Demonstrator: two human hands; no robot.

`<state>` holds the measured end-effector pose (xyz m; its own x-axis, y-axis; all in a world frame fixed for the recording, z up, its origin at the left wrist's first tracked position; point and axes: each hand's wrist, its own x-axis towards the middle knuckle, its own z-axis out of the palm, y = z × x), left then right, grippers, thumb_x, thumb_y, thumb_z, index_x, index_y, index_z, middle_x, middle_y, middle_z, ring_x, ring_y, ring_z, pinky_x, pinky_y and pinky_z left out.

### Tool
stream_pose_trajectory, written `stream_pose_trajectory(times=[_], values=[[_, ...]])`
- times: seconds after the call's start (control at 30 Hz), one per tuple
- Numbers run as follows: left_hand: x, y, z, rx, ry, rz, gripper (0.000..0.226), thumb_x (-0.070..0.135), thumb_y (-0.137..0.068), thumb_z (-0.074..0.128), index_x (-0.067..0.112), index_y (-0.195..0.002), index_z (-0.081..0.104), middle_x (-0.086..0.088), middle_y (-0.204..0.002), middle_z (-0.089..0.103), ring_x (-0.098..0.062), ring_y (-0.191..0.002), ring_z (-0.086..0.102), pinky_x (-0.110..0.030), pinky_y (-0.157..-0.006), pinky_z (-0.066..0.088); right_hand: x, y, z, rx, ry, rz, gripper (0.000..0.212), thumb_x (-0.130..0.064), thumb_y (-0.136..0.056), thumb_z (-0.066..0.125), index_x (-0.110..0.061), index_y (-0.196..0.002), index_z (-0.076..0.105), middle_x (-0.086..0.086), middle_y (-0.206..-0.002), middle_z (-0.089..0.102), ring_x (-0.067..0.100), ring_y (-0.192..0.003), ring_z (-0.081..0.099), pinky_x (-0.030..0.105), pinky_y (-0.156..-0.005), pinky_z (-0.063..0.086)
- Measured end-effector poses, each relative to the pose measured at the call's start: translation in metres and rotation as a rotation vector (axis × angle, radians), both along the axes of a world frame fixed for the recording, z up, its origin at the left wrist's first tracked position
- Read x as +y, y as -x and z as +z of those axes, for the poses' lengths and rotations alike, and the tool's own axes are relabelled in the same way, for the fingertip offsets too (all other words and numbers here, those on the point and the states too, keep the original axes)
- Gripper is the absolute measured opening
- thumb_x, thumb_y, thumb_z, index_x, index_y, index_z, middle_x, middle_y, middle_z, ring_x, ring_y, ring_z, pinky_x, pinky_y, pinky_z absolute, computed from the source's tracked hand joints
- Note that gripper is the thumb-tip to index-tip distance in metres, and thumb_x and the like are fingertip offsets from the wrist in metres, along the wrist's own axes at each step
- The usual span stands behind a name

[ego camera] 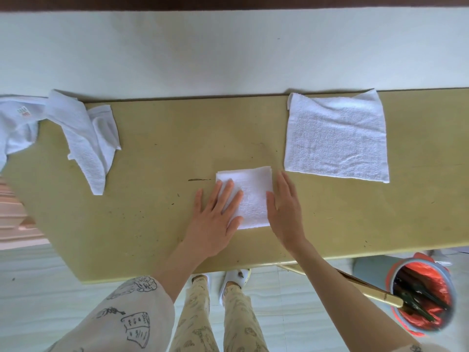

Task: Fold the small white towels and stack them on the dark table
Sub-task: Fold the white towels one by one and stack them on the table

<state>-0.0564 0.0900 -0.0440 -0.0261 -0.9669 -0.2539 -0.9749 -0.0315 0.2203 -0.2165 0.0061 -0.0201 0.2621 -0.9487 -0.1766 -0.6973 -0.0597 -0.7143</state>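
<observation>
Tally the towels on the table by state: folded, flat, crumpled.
Folded towel, under left hand, right hand beside it: 1
Flat towel: 1
Crumpled towels: 2, the leftmost cut off at the edge
Total: 4

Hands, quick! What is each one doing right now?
Left hand: open, fingers flat on the folded towel.
Right hand: open, fingers straight, at the towel's right edge, holding nothing.
</observation>
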Motion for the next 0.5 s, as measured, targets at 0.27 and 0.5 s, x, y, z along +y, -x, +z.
stream_pose_trajectory(times=[0.27, 0.5], values=[[0.036, 0.01, 0.004, 0.019, -0.035, 0.063, 0.056, 0.045, -0.098, 0.006, 0.021, -0.146, 0.021, -0.008, -0.155, 0.018, -0.026, -0.142, 0.017, -0.057, -0.107, 0.02, 0.017, -0.024, 0.017, 0.063, -0.348, -0.246, 0.027, -0.024, -0.088, 0.059, -0.007, -0.108, 0.054, 0.001, -0.099, 0.058, 0.018, -0.092, 0.054, 0.03, -0.081, 0.042], [0.038, -0.005, 0.01, 0.017, -0.121, 0.012, 0.053, 0.044, -0.098, 0.012, 0.024, -0.146, 0.022, -0.003, -0.154, 0.023, -0.022, -0.141, 0.018, -0.063, -0.102, 0.027, 0.012, -0.04, 0.021, 0.034, -0.578, -0.373, 0.019, -0.028, -0.085, 0.061, -0.01, -0.082, 0.054, -0.001, -0.073, 0.05, 0.018, -0.071, 0.049, 0.028, -0.063, 0.036]])
